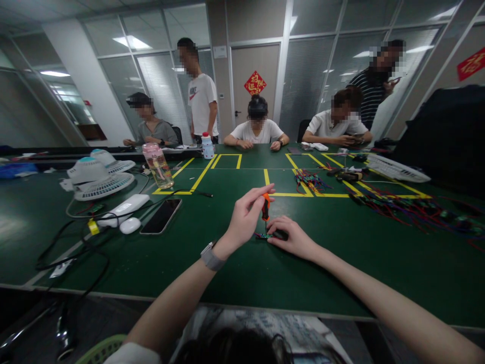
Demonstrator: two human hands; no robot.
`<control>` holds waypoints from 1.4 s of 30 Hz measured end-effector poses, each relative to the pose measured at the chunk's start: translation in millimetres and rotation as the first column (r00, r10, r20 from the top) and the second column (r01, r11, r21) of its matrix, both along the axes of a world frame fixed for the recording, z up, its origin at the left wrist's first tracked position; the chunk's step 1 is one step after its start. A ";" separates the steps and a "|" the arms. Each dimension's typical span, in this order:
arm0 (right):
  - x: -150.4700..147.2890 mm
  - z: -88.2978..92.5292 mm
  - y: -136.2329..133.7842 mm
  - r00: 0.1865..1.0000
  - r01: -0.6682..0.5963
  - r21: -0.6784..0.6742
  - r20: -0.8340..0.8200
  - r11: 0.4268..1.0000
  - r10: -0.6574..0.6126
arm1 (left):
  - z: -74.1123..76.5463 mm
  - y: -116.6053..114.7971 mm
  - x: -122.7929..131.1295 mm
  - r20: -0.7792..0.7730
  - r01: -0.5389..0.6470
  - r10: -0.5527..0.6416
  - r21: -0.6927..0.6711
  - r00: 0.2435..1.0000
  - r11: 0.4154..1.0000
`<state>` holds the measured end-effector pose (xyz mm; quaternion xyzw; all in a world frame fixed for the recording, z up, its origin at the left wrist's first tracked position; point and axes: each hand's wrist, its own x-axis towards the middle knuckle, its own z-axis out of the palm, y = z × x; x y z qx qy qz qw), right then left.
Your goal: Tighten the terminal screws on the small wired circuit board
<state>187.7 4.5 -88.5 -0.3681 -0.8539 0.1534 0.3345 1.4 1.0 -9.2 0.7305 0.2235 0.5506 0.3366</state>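
Your left hand [246, 212] has its thumb and straight fingers closed on the handle of an orange-and-black screwdriver [265, 206], which stands nearly upright with its shaft pointing down at a small circuit board [261, 236]. That board lies on the green table [182, 268] in front of you; take it as the middle of the dial, with twelve straight ahead. Your right hand [293, 238] comes in from three o'clock, fingers bent, and pinches the board's near end between thumb and fingertips (a dark thing shows under your palm, too hidden to name). A watch [212, 257] with a grey band sits on your left wrist.

Between nine and ten o'clock you have a phone [161, 216] lying face up, with a rounded white case [130, 225] just beyond it. At ten stands a pink-lidded bottle [158, 167], and near eleven a white bottle [207, 146] with a red cap. Between one and two a tangle of wired boards [310, 181] lies across the yellow tape [331, 195], and a longer heap of wires [428, 215] spreads towards three. At twelve, a person in white [259, 131] sits across from you, both forearms on the table
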 end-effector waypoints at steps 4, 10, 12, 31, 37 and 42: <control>0.3 -0.7 0.3 1.000 -0.002 -0.002 0.001 1.000 0.002 | -0.8 0.5 0.8 -0.032 -0.167 0.170 0.083 0.985 0.982; 0.6 -1.3 0.5 1.000 0.003 0.000 0.003 1.000 -0.003 | -2.2 -1.5 0.6 -0.106 -0.263 0.296 0.249 0.949 0.932; 0.5 -1.1 0.4 1.000 0.003 0.005 0.002 1.000 -0.003 | -3.1 -1.8 1.6 -0.080 -0.209 0.231 0.219 0.970 0.953; -0.6 1.0 -1.1 1.000 0.011 -0.010 0.004 1.000 -0.011 | -1.6 2.0 1.5 0.009 -0.166 0.166 0.030 0.986 0.986; -0.8 -1.0 0.0 1.000 0.001 -0.012 -0.004 1.000 -0.002 | -1.7 0.4 -0.3 -0.042 -0.118 0.121 0.069 0.992 0.991; 0.0 -4.4 2.0 1.000 0.002 -0.010 -0.009 1.000 -0.002 | -3.3 1.0 1.6 -0.017 -0.094 0.095 0.053 0.995 0.994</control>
